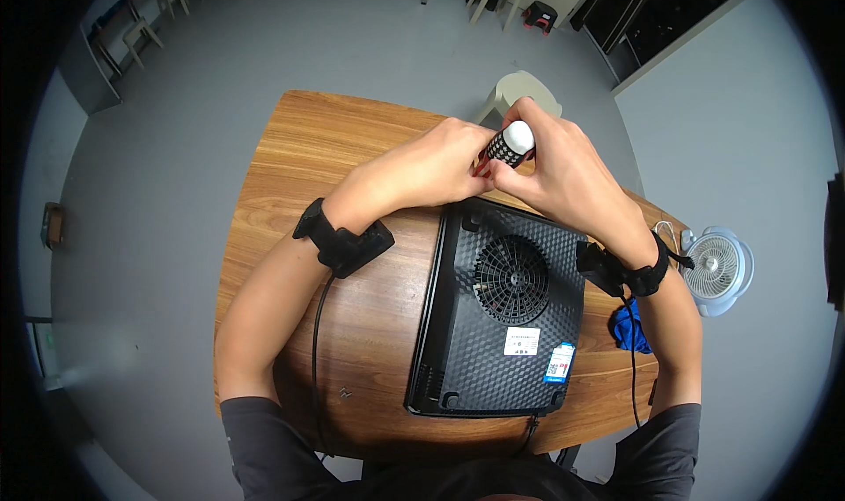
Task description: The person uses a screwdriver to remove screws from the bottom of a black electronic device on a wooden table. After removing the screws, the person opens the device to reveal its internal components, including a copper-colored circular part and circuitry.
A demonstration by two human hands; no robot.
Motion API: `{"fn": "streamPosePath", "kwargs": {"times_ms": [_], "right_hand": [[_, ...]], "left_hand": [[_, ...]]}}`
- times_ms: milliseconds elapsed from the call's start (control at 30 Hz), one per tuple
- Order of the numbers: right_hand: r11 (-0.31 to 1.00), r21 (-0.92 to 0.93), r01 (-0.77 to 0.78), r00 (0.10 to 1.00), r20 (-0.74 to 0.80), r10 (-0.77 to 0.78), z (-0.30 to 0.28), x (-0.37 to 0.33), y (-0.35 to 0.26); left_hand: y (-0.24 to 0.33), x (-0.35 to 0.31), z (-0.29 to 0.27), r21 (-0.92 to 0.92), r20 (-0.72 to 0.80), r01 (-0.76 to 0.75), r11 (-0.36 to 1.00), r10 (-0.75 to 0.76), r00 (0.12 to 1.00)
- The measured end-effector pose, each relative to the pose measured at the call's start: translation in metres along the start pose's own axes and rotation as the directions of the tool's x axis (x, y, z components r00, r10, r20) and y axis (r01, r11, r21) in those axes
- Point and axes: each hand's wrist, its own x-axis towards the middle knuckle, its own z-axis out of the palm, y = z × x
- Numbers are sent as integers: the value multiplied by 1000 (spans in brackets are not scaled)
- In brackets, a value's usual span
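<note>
Above the far edge of the table, my left hand (447,160) and my right hand (563,168) meet on a small cylinder (511,144). It has a white rounded end, a black side with rows of light dots, and some red low down; its exact kind does not show. The fingers of both hands close round it from either side, and they hide its lower part. Nearer to me lies a black induction cooker (475,325), bottom side up, with a round fan grille, small feet and two labels. Its cord leaves at the near edge.
The wooden table (290,162) carries a few tiny metal pieces (345,394) left of the cooker. To the right are a blue cloth-like bundle (630,327) and a light-blue fan (715,268). A pale stool (521,86) stands past the far edge. Cables hang from both wrist straps.
</note>
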Motion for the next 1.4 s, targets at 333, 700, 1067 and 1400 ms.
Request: {"fn": "streamPosePath", "kwargs": {"times_ms": [333,700,1067,1400], "right_hand": [[996,-51,72,997,-29,-74,0,-1,5],[998,-31,52,999,-14,-52,2,-4,7],[988,-121,97,994,-47,-103,2,-3,10],[988,-127,-93,993,54,101,-2,-1,0]], "left_hand": [[1,1,1,-30,-56,-34,999,32,998],[7,-1,-1,-36,-10,-17,999,17,1000],[-3,0,13,41,-127,-85,996,90,988],[0,-1,9,58,-117,-91,994,97,988]]}}
